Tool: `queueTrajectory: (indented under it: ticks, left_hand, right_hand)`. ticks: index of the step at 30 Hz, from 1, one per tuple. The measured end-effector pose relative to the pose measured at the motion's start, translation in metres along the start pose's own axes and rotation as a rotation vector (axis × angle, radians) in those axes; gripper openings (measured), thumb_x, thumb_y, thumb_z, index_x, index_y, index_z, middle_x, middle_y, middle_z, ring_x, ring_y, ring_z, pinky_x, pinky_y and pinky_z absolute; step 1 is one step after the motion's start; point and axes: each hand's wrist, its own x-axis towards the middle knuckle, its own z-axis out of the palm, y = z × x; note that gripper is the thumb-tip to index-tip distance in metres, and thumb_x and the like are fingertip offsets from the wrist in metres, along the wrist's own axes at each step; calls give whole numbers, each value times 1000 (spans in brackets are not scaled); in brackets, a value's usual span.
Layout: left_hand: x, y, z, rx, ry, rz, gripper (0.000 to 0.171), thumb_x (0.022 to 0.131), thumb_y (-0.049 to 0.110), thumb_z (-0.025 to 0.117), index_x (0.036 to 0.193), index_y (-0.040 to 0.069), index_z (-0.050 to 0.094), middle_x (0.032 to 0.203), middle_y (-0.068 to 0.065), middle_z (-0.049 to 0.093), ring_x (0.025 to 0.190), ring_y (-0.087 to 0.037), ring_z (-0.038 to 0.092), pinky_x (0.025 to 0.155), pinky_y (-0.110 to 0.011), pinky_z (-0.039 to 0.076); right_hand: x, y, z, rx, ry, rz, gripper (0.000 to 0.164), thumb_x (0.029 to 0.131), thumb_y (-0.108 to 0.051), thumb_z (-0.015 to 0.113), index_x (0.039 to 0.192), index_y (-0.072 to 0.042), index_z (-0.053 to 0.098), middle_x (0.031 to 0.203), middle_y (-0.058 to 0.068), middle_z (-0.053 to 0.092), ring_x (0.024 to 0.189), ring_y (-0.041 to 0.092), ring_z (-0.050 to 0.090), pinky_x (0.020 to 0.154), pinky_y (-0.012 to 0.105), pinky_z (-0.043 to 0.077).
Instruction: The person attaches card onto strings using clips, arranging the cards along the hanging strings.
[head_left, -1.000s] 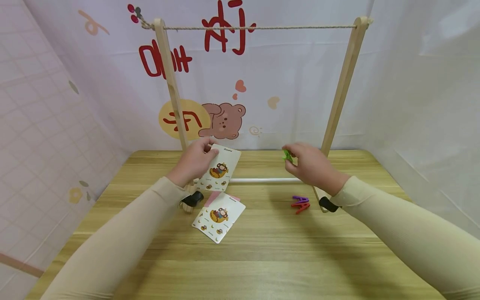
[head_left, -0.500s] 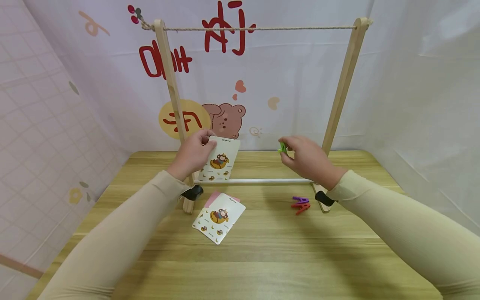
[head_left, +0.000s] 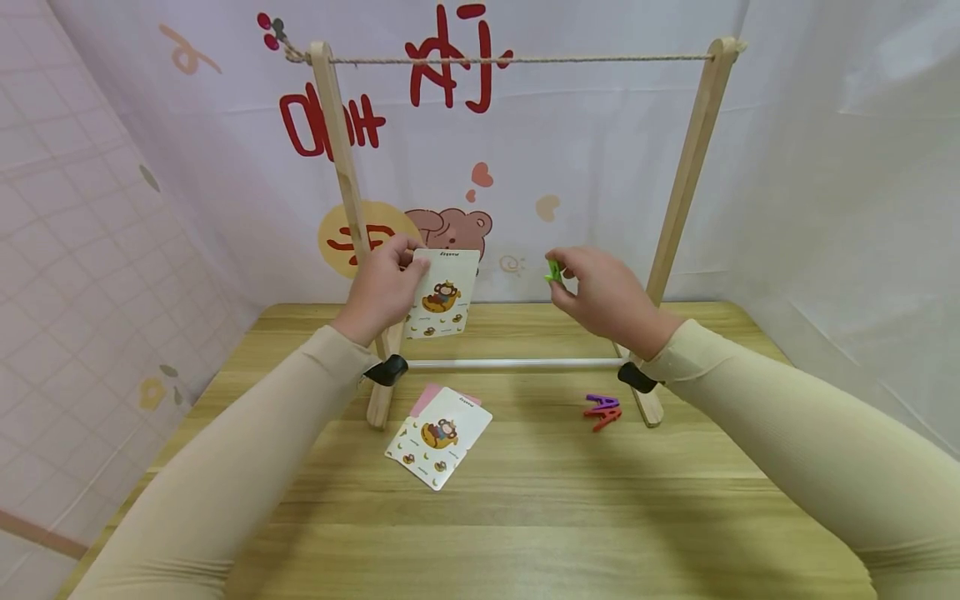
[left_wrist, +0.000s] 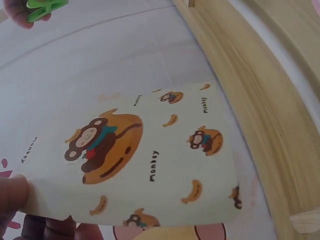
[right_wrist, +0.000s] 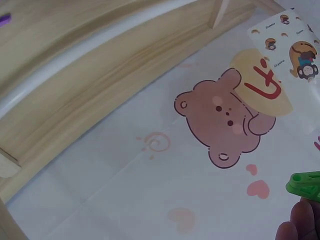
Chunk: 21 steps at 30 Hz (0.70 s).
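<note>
My left hand [head_left: 383,287] pinches a white monkey card [head_left: 444,293] by its upper left edge, thumb in front and fingers behind. The card hangs upright above the table, near the left post. In the left wrist view its monkey-on-banana pictures [left_wrist: 107,145] fill the middle. My right hand [head_left: 606,292] pinches a green clothespin [head_left: 553,272] between thumb and fingertips, level with the card and to its right. Above both hands a thin rope [head_left: 525,60] stretches between two wooden posts. In the right wrist view the green clothespin [right_wrist: 305,184] shows at the right edge.
On the table [head_left: 525,517] lies another monkey card [head_left: 442,437], partly over a pink card [head_left: 425,398]. A purple clothespin [head_left: 602,402] and a red clothespin [head_left: 603,417] lie close together at the right. A white bar [head_left: 517,363] joins the right post [head_left: 690,167] and left post [head_left: 341,150] low down.
Both hands have risen. The left lifts its card away from the table and straighter upright; the right carries the green clothespin up and left, closer to the card.
</note>
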Motion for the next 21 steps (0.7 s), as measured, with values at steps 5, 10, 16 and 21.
queueTrajectory:
  ticks: [5, 10, 16, 21]
  left_hand:
    - [2, 5, -4, 0, 47, 27, 22, 109, 24, 57, 125, 10, 64, 109, -14, 71, 88, -29, 72, 74, -36, 55]
    - [5, 10, -9, -16, 83, 42, 20, 109, 25, 57, 123, 12, 64, 105, -13, 68, 85, -29, 67, 72, -35, 51]
    - [9, 19, -16, -13, 120, 46, 24, 110, 28, 56, 126, 12, 64, 103, -12, 63, 86, -28, 64, 74, -35, 51]
    - [13, 26, -20, -27, 133, 56, 26, 110, 27, 56, 130, 12, 63, 109, -13, 64, 92, -28, 67, 80, -35, 55]
  right_hand:
    - [9, -8, -4, -4, 25, -13, 31, 98, -6, 64, 128, 3, 66, 117, 19, 74, 102, 32, 71, 89, 49, 57]
    - [18, -16, -10, -19, 58, -40, 31, 99, -8, 66, 128, 1, 66, 115, 17, 74, 103, 31, 72, 88, 49, 58]
    - [31, -28, -18, -15, 123, -95, 27, 99, -6, 65, 125, 0, 66, 111, 15, 75, 100, 31, 72, 83, 48, 59]
    - [41, -38, -25, -19, 166, -122, 26, 100, -7, 64, 125, -1, 66, 113, 15, 75, 100, 30, 73, 85, 47, 59]
